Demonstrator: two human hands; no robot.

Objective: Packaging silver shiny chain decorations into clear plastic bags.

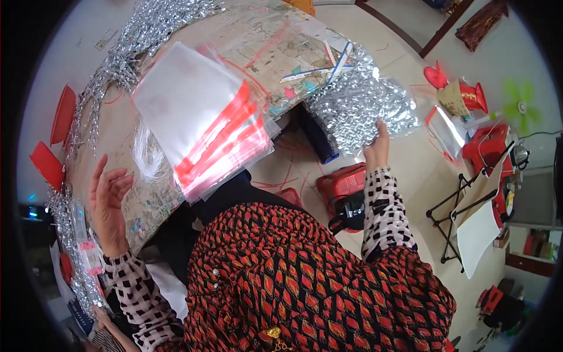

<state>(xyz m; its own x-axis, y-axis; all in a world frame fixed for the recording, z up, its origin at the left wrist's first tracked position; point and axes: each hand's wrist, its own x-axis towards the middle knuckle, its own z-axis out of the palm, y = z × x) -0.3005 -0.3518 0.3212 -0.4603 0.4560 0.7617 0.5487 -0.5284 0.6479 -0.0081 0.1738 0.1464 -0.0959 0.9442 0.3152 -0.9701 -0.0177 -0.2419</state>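
My left hand is raised over the table's left part, fingers spread, with nothing in it. My right hand grips the near edge of a clear bag packed with silver tinsel, which hangs past the table's right edge. Some of its fingers are hidden by the bag. Between the hands, a fanned stack of clear plastic bags with red bands lies on the table and juts over its near edge. A looped bundle of thin white string lies beside the stack, closest to my left hand.
Silver tinsel heaps along the table's far and left edges. Blue-and-white strips lie at its right. A red basket stands on the floor, with a folding stool farther right. Another person's hand shows at lower left.
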